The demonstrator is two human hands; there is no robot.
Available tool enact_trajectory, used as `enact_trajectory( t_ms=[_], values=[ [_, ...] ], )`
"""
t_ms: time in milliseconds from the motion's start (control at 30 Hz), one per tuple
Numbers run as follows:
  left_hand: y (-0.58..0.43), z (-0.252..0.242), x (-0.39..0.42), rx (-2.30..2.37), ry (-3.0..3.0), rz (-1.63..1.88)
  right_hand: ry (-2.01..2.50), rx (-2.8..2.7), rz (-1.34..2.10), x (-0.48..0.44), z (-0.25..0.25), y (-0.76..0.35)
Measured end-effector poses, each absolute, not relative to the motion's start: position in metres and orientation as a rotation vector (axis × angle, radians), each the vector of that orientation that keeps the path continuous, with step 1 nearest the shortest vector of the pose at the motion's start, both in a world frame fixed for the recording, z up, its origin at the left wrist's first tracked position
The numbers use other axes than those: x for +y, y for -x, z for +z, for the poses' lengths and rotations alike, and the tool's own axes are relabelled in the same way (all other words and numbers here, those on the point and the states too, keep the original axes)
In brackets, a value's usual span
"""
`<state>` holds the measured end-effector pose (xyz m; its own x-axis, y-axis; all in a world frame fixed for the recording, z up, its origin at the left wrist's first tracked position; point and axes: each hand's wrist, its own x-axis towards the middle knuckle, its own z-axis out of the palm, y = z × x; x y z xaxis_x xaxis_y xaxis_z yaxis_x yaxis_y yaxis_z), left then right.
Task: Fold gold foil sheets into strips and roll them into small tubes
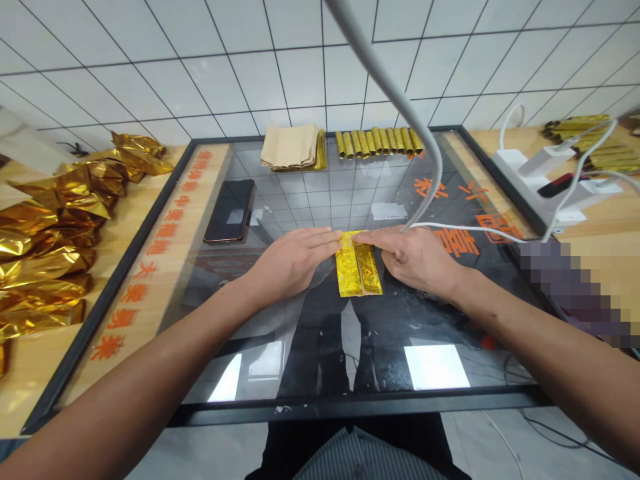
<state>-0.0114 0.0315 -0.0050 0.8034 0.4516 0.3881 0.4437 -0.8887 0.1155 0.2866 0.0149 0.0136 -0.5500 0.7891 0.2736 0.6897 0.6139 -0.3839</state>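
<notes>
A small folded sheet of gold foil paper [358,270] lies on the glass tabletop [320,200] in front of me. My left hand [293,260] rests palm down at its left side, fingers pressed together on the sheet's top left edge. From the right, my right hand [413,257] meets it, fingertips pinching the top edge of the same sheet. Both hands press the foil flat against the glass.
A row of rolled gold foil pieces [379,141] and a stack of tan paper [291,147] lie at the far edge. A black phone [230,211] sits left of centre. Crumpled gold foil sheets [55,227] pile up at left. White cables [400,100] and chargers [540,163] are at right.
</notes>
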Motion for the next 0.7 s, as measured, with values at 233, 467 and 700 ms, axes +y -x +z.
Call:
enact_trajectory(
  t_ms=[233,467,700],
  values=[
    [0.012,-0.006,0.027,0.806,-2.991,0.570,1.137,-2.436,0.318,0.018,0.011,-0.291],
    [0.009,-0.005,0.025,0.831,-3.000,0.597,1.028,-2.455,0.258,0.021,0.007,-0.301],
    [0.009,-0.004,0.027,0.971,-2.935,0.540,0.962,-2.437,0.098,0.024,0.012,-0.304]
  ],
)
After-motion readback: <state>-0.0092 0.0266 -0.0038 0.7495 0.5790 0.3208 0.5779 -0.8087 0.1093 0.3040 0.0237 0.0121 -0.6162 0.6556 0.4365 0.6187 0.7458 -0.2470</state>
